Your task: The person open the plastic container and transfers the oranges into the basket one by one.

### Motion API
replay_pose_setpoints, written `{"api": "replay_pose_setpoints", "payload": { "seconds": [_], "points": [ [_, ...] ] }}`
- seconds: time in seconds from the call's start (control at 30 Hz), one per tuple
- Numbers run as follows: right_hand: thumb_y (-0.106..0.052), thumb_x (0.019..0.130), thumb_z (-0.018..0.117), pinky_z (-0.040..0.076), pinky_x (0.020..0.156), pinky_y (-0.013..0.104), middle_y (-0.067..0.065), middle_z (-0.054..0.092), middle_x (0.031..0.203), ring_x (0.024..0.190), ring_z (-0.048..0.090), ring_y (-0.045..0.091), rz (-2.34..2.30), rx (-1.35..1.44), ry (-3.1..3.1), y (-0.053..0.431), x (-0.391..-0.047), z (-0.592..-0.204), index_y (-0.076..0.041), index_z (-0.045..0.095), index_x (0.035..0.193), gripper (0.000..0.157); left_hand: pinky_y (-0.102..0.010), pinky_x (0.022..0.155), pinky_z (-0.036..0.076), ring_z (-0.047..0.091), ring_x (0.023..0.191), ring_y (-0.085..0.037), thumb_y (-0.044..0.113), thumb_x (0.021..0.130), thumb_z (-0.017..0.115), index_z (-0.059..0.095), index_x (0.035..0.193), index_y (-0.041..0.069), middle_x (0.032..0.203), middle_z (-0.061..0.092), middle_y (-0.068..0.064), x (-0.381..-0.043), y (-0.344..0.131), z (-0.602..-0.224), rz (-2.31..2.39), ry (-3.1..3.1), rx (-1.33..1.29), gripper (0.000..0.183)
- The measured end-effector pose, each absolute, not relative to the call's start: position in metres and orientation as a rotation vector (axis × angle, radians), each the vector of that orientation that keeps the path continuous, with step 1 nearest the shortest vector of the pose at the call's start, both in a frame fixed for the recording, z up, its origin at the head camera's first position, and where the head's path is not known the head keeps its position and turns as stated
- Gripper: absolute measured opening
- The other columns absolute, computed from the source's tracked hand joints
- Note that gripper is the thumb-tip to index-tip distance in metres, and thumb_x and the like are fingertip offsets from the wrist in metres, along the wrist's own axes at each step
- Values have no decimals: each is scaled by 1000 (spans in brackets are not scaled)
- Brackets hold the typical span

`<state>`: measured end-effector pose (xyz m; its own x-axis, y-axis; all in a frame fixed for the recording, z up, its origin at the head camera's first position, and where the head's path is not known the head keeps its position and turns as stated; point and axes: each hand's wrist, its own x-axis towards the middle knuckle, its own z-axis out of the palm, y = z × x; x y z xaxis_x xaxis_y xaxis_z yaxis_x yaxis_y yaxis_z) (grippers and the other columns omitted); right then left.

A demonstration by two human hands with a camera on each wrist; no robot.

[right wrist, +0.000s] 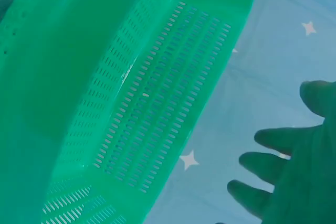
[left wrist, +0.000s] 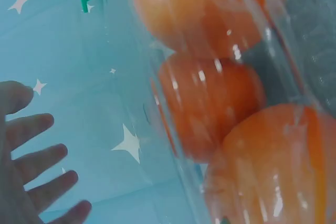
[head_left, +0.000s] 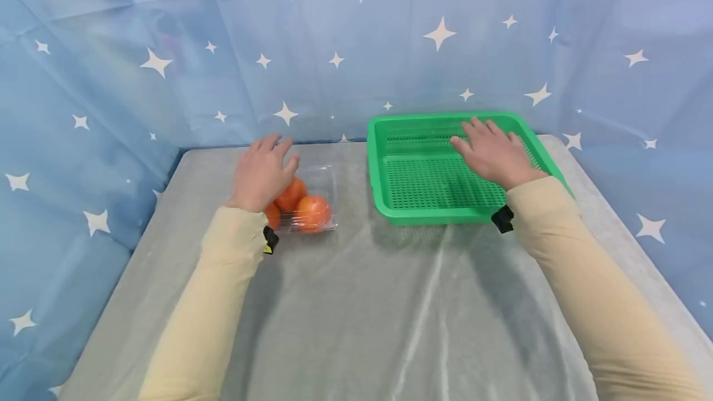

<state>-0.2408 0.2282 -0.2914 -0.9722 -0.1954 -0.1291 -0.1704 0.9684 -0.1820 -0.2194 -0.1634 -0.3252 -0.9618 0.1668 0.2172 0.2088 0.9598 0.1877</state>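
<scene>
My left hand (head_left: 263,172) is held over a clear plastic box (head_left: 327,179) on the left of the table, its fingers spread. Inside the box are orange round fruits (head_left: 313,213); three show in the left wrist view, where the nearest fruit (left wrist: 273,166) fills the lower right and the left hand (left wrist: 31,166) appears apart from the box. My right hand (head_left: 496,153) hovers above the right side of a green plastic basket (head_left: 390,215), fingers extended and holding nothing. In the right wrist view the right hand (right wrist: 294,156) stays apart from the basket's slotted wall (right wrist: 157,98).
A grey cloth (head_left: 356,314) covers the table. Blue curtains (head_left: 345,36) with white stars hang right behind it and at both sides. The basket stands near the back edge, to the right of the box, with a strip of cloth between them.
</scene>
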Motion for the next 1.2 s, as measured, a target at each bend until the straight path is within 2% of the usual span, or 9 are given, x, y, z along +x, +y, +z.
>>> {"api": "replay_pose_setpoints", "payload": {
  "seconds": [0.13,0.3,0.5,0.67,1.03,1.2],
  "points": [
    [-53,91,12,7,97,63,20,15,145,130,12,42,-335,-328,3049,227,-240,-293,-6,17,142,70,-45,97,32,40,118,-30,35,91,42,54,124,11,129,46,-11,-215,-164,-326,-387,-2790,-306,43],
    [-50,93,20,18,98,58,19,28,141,126,24,41,-526,-393,3096,223,-236,-295,-6,23,141,65,-42,94,35,44,112,-27,33,90,43,58,118,12,122,51,-7,-204,-168,-326,-528,-2672,-271,38],
    [-51,92,25,23,97,55,15,30,141,126,27,37,-785,-399,3073,213,-223,-303,-11,26,141,63,-39,93,36,46,112,-21,33,90,45,61,115,14,118,54,-1,-180,-176,-333,-700,-2529,-214,34],
    [-47,93,28,23,99,52,12,32,140,127,28,33,-970,-409,3104,206,-217,-310,-14,30,139,56,-37,85,41,52,100,-17,31,90,45,62,114,18,108,59,1,-166,-181,-339,-835,-2471,-153,32],
    [-41,93,35,31,95,48,5,40,135,122,38,27,-1328,-485,3153,175,-201,-327,-17,41,134,47,-30,83,42,53,95,-7,23,91,45,56,119,29,106,60,10,-140,-202,-362,-1246,-2264,45,31],
    [-39,94,36,35,92,45,1,45,131,117,43,24,-1478,-502,3137,160,-193,-333,-20,44,131,43,-25,83,40,53,98,-9,18,92,45,55,121,28,105,61,5,-131,-209,-367,-1385,-2128,158,32]
  ]
}}
